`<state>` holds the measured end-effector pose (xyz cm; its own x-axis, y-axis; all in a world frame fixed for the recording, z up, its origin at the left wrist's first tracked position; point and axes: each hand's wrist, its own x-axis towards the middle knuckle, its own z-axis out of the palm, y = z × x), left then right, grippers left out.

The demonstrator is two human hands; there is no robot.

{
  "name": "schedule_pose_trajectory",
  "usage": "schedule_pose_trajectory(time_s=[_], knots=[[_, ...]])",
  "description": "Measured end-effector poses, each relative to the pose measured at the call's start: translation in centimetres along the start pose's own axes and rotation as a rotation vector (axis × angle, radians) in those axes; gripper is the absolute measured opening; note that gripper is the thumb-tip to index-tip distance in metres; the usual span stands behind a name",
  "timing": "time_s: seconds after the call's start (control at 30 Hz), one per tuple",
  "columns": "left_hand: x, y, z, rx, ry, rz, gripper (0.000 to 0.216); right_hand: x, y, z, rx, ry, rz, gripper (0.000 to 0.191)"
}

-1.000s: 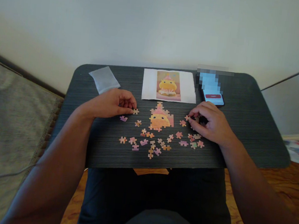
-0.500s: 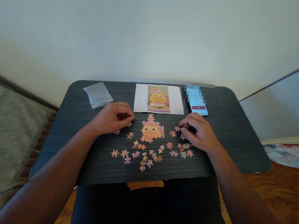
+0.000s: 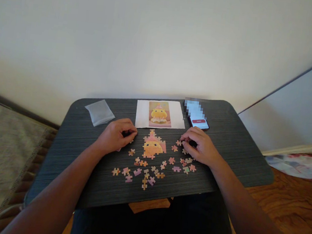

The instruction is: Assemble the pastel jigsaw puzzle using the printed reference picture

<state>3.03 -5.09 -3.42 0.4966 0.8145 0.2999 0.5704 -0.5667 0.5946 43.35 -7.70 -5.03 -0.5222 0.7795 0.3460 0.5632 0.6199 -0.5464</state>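
Note:
A partly assembled jigsaw [image 3: 152, 147] with a yellow figure lies in the middle of a small dark table [image 3: 81, 176]. Several loose pieces [image 3: 147, 170] are scattered in front of it and to its right. My left hand [image 3: 116, 136] rests curled just left of the jigsaw, fingertips pinched over a small piece that is mostly hidden. My right hand [image 3: 199, 146] lies curled to the right of the jigsaw, fingertips pinched on a loose piece [image 3: 179, 142] among others. A printed reference picture [image 3: 159, 114] lies behind the jigsaw.
A phone [image 3: 197, 120] with a lit screen lies at the back right of the table. A clear plastic bag [image 3: 99, 112] sits at the back left. A wall stands close behind. A rug lies on the left, wooden floor and crumpled cloth [image 3: 298, 166] on the right.
The view has tilted upward, so the table sits lower in the picture. Both hands have stayed at their places beside the jigsaw, fingers still pinched on pieces.

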Motion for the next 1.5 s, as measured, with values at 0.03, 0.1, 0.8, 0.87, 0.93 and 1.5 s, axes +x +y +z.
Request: schedule_pose_trajectory(time_s=[0.03,0.1,0.8,0.87,0.93,1.5], knots=[[0.0,0.0,0.0,-0.006,-0.004,-0.004,0.013,0.0,0.0,0.0,0.000,0.002,0.000,0.012],[0.0,0.0,0.0,-0.018,-0.016,-0.009,0.013,0.0,0.0,0.0,0.003,0.006,0.000,0.012],[-0.1,4.7,0.7,0.113,-0.227,0.329,0.029,-0.1,0.3,-0.1,0.004,0.013,-0.005,0.006],[-0.2,4.7,0.8,0.142,-0.249,0.336,0.027,-0.1,0.4,0.0,0.009,0.015,-0.008,0.005],[-0.3,4.6,0.7,0.159,-0.270,0.340,0.026,-0.2,0.6,0.0,0.016,0.017,-0.010,0.005],[-0.1,4.1,0.9,0.177,-0.293,0.363,0.026,0.1,0.4,0.4,0.032,0.038,-0.025,0.006]])
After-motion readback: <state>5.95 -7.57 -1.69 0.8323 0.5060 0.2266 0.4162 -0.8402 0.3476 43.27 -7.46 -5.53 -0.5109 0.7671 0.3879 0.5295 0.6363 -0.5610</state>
